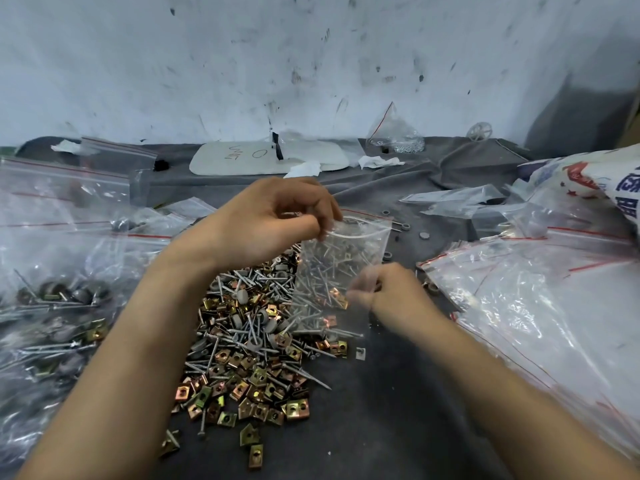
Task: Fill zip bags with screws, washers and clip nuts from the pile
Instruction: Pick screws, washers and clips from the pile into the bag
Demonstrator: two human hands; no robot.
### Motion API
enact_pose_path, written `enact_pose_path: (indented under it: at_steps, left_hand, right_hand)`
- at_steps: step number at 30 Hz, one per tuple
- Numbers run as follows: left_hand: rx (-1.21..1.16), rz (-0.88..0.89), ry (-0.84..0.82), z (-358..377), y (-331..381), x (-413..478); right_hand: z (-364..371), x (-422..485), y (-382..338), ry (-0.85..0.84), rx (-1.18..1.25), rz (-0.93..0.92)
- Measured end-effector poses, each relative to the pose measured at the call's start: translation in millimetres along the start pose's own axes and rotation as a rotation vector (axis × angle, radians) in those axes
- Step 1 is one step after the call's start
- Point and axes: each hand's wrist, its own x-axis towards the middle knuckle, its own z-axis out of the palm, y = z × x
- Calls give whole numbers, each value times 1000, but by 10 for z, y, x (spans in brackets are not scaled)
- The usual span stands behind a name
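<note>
My left grip [273,220] pinches the top edge of the zip bag [341,258] at its mouth. My right grip [391,296], blurred, pinches the bag's lower side. The bag hangs upright between them, holding screws and a few clip nuts, just above the far edge of the pile [249,344] on the counter [398,410]. Beyond my left grip lies a white pad [266,157] with handwriting: an "O" is plain, the rest I cannot read. Far right of my right grip, a printed sack [595,181] shows blue characters, cut off by the frame edge. Filled bags [52,306] left of my left grip are smeared by glare.
</note>
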Motion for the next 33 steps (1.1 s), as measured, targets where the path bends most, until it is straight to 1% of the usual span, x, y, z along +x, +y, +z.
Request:
enact_pose_path:
  at_steps: [3, 6, 8, 13, 17, 20, 23, 24, 26, 27, 29, 31, 33]
  left_hand:
    - [-21, 5, 2, 2, 2, 4]
    - [-28, 6, 5, -11, 6, 9]
    - [-16, 8, 6, -20, 3, 14]
    - [3, 5, 5, -28, -14, 12]
    - [-5, 6, 4, -23, -26, 3]
    - [-11, 5, 7, -34, -27, -6]
    - [2, -1, -1, -39, -24, 2]
    - [2, -2, -4, -34, -19, 3]
    - [9, -3, -16, -23, -8, 9]
    - [15, -3, -21, -18, -2, 15]
    - [18, 1, -26, -9, 9, 23]
    - [25, 5, -21, -6, 12, 27]
    - [35, 6, -22, 1, 14, 18]
  right_hand:
    - [142, 7, 3, -19, -163, 19]
    - [203, -4, -55, 26, -289, -15]
    - [202, -2, -80, 51, -311, -28]
    - [182, 13, -112, -27, -345, -28]
    - [165, 11, -89, -18, -381, -46]
    - [76, 37, -52, 55, -222, -57]
    - [-124, 85, -95, 217, 51, -74]
    - [-206, 77, -139, 264, 164, -104]
    - [-368, 20, -250, 336, 337, -222]
    - [-432, -22, -304, 356, 371, -300]
    - [-500, -114, -389, 351, 350, -426]
    - [-521, -170, -437, 310, 261, -481]
    - [-540, -200, -449, 287, 203, -499]
